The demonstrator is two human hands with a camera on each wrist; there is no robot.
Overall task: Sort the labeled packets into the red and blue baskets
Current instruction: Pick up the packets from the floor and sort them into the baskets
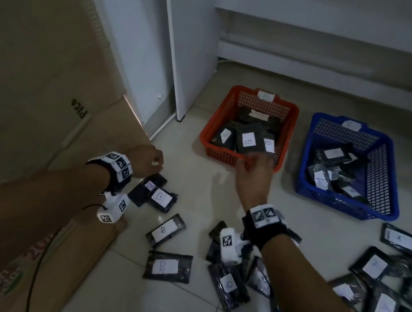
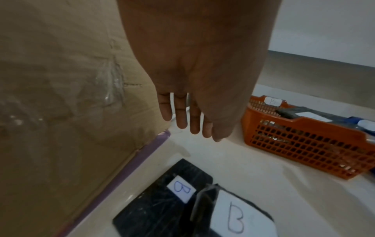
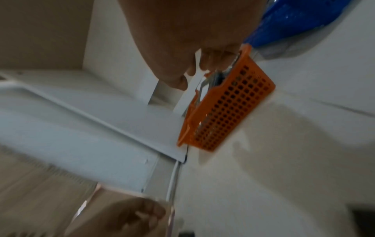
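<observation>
We find the right hand (image 1: 254,173) released, empty, over the red basket's (image 1: 228,156) near rim. Left hand (image 2: 194,83) released above two B packets (image 2: 162,200) on the floor (image 1: 178,310). Blue basket (image 1: 338,203) beside the red.

An indoor storage or stock-sorting corner, perhaps a back room of a home or small shop, is suggested, though the exact kind cannot be told. A pale tiled floor (image 1: 178,308) fills the lower half of the frame, and flattened printed cardboard (image 1: 38,79) is leaned along the left side. White cabinet panels (image 1: 185,47) are seen at upper centre, while a red basket (image 1: 209,132) and a blue basket (image 1: 305,154) sit at centre right, with black labelled packets (image 1: 167,267) scattered across the lower frame.
</observation>
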